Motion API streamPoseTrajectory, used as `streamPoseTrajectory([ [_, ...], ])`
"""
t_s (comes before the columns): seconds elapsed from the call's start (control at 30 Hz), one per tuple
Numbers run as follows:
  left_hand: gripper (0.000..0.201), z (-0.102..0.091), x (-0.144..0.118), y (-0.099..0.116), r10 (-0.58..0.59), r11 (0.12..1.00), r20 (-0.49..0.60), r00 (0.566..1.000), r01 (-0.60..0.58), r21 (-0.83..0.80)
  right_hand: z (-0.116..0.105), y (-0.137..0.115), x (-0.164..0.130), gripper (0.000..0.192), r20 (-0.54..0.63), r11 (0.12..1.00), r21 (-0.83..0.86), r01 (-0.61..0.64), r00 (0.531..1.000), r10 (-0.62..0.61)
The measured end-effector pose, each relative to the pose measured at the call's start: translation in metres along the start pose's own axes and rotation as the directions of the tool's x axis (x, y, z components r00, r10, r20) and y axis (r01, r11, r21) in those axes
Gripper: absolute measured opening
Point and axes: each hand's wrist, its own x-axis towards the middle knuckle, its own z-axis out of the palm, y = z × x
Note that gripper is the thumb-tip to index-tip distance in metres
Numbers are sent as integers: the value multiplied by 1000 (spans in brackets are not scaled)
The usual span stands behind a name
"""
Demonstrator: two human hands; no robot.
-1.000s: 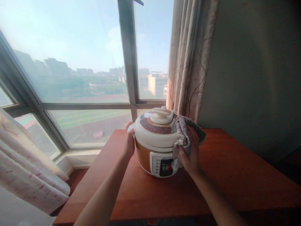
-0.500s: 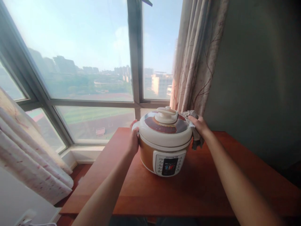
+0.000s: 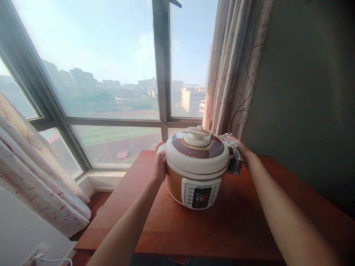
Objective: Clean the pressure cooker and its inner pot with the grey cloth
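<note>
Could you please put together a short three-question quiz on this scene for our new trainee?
1. True or false: the left hand rests against the side of the cooker.
2. What does the right hand press against the cooker's far right side? A) a grey cloth B) a sponge C) a brush
3. Fill in: the cooker stands on a reddish-brown ____, with its control panel facing the camera.

Key:
1. True.
2. A, the grey cloth, bunched between the hand and the lid's edge.
3. table.
</note>
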Motion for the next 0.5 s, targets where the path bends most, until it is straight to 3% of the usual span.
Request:
streamPoseTrajectory([
  [0.2, 54, 2, -2, 3, -21, 999, -44, 999, 20, -25, 20, 49, -48, 43, -59, 914, 400, 68, 997, -48],
  [0.5, 53, 3, -2, 1, -9, 999, -42, 999, 7, -42, 35, 82, -109, 38, -265, 816, 549, 181, 964, -35],
])
